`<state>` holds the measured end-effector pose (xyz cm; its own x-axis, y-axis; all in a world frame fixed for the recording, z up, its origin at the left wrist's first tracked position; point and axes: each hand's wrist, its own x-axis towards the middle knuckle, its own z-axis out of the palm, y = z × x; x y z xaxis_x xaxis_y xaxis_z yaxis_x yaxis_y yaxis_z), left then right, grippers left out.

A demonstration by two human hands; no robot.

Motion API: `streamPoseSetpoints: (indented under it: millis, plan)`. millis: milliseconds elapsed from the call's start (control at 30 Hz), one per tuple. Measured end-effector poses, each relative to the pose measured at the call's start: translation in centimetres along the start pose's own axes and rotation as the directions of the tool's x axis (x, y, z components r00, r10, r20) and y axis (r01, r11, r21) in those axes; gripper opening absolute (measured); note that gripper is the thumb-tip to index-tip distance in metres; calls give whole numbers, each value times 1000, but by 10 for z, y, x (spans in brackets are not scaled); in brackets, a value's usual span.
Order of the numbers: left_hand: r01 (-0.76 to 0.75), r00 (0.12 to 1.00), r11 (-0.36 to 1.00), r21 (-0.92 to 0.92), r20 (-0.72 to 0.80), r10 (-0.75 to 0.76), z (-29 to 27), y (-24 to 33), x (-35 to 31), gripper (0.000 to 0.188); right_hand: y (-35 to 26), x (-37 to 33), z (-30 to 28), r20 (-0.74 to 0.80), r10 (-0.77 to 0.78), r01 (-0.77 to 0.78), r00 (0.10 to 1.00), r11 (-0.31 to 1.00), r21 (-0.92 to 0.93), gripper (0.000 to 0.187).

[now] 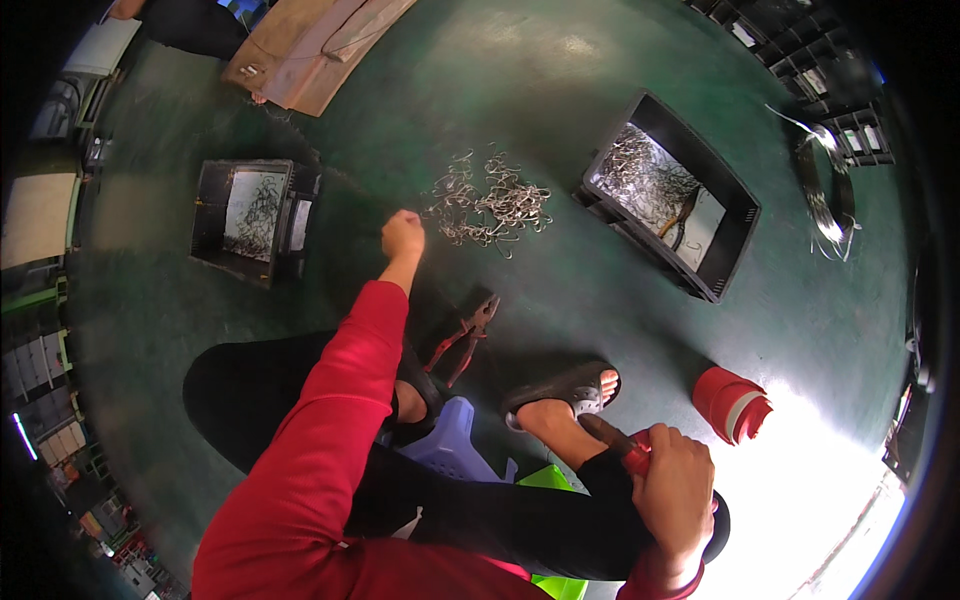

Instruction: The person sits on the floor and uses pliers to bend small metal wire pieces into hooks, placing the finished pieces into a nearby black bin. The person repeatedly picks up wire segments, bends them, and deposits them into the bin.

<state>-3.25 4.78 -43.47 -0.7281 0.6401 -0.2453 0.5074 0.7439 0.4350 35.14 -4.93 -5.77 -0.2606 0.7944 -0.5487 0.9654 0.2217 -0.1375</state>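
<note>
My left hand [404,236] reaches out over the floor with its fingers closed, right beside a pile of bent metal hooks [505,203]. What it holds, if anything, is too small to make out. My right hand [675,490] is wrapped around the red handles of a pair of pliers [612,438], held above my right knee with the dark jaws pointing left. Between my feet and the pile, a second pair of red-handled pliers [470,335] lies on the green floor.
A black crate [735,235] with hooks and a tool stands at right; a smaller black crate [200,215] with hooks is at left. Further right lie a wire coil [825,190] and a red cylindrical container [722,402]. A wooden board [300,60] and another person's dark-clothed leg [195,28] are at the far left.
</note>
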Motion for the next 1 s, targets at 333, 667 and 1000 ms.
streamPoseSetpoints:
  millis: [333, 667, 1000]
  plan:
    - [-85, 996, 996, 39, -5, 85, 30, 8, 43, 21, -5, 20, 4, 14, 30, -31, 999, 999, 21, 29]
    - [478, 592, 366, -799, 600, 538, -93, 114, -41, 20, -2, 6, 7, -172, -10, 40, 985, 984, 172, 24]
    - [63, 656, 545, -836, 447, 609, -150, 135, -138, 21, -7, -11, -1, -148, -101, 137, 984, 957, 255, 21]
